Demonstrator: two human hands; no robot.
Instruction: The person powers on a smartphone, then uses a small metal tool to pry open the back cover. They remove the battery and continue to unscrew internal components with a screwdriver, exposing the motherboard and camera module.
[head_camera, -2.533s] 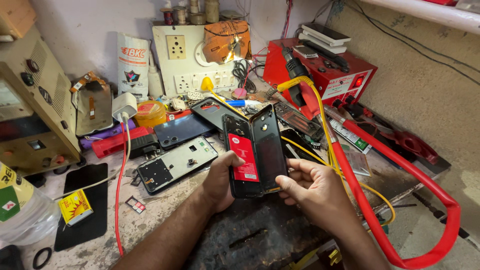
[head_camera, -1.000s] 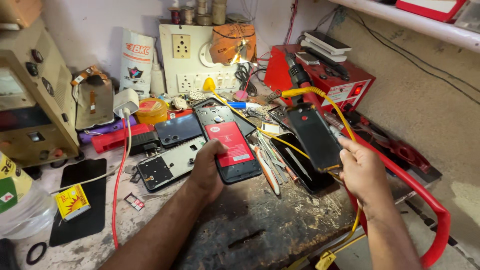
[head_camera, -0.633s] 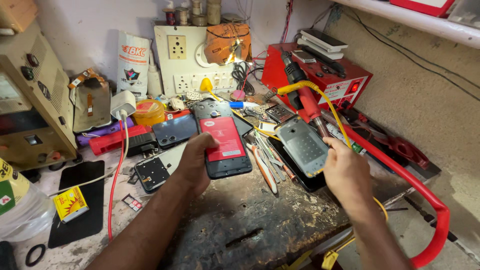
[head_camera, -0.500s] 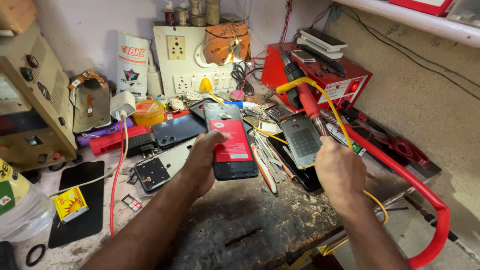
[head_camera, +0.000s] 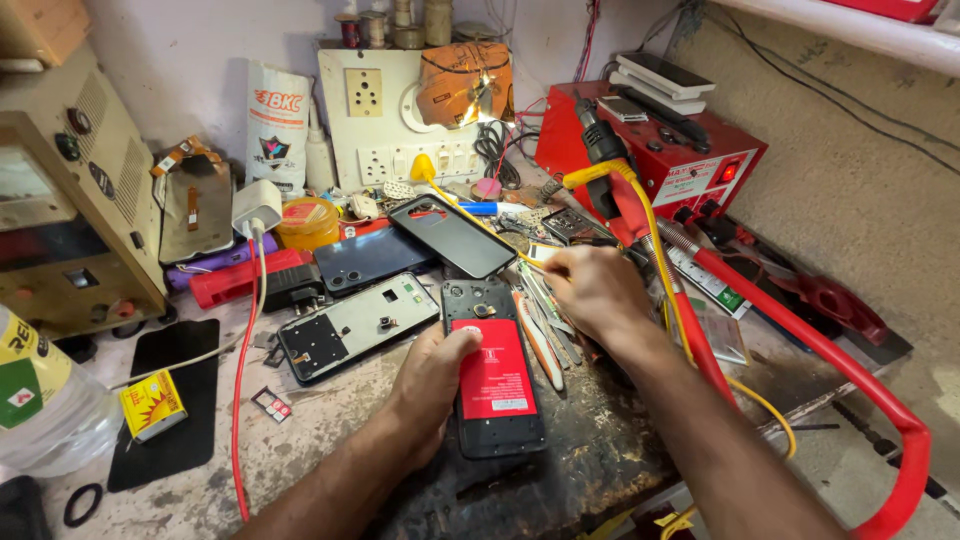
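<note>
A phone repair workshop: cluttered workbench (head_camera: 300, 450) strewn with opened phones (head_camera: 495, 375), loose back covers (head_camera: 452, 235), red power supply (head_camera: 650, 140), wall socket board (head_camera: 390, 115).

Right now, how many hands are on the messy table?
2. The left hand holds down the opened black phone with the red battery. The right hand reaches into the thin tools beside it. No others show.
</note>
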